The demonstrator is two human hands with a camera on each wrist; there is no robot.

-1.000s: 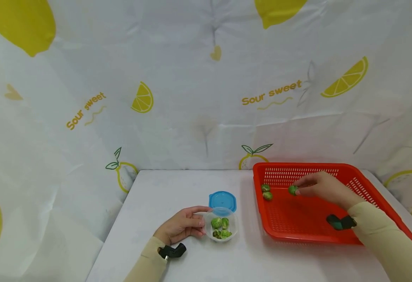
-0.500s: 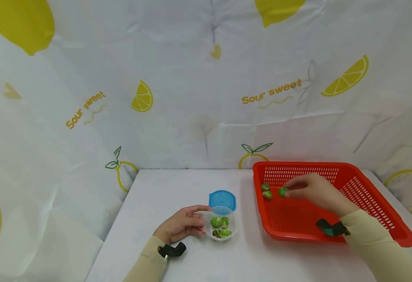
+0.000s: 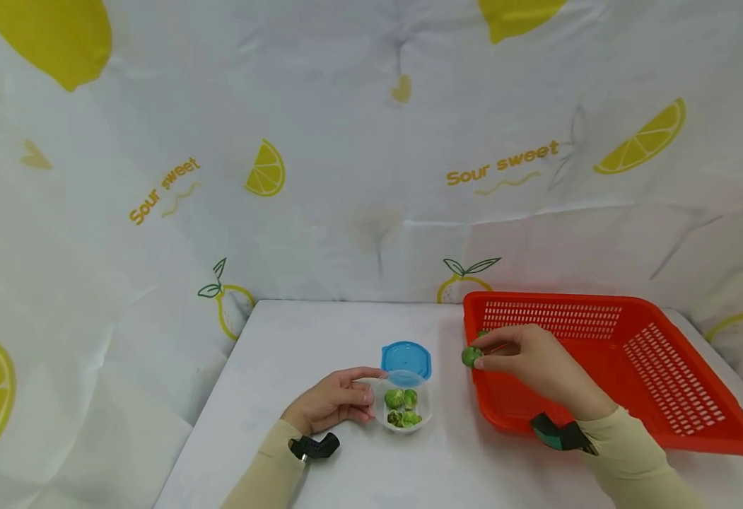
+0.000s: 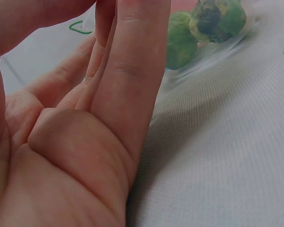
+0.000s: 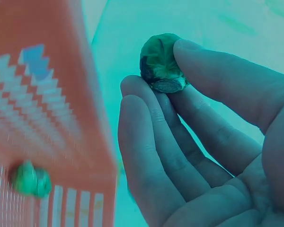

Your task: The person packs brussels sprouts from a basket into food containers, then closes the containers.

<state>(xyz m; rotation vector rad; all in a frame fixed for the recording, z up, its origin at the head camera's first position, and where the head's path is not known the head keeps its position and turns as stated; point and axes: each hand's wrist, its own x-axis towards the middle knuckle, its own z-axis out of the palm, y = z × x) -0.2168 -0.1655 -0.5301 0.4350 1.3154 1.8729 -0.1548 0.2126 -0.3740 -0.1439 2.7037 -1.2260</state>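
The left hand (image 3: pixel 331 403) held a clear tub (image 3: pixel 427 407) by its left side, well in from the left edge of the table (image 3: pixel 320 329); four sprouts (image 3: pixel 394 399) sat inside. The right hand (image 3: pixel 527 359) pinched one sprout (image 3: pixel 471 356) at the left rim of the red basket (image 3: pixel 619 375). It looked light, firm and liable to roll, best taken round its widest part. Toward the table's far edge lay a blue lid (image 3: pixel 409 355).

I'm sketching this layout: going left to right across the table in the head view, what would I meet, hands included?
Left hand, clear tub, green sprout, right hand. The blue lid and red basket overlap some of these, so they're left out.
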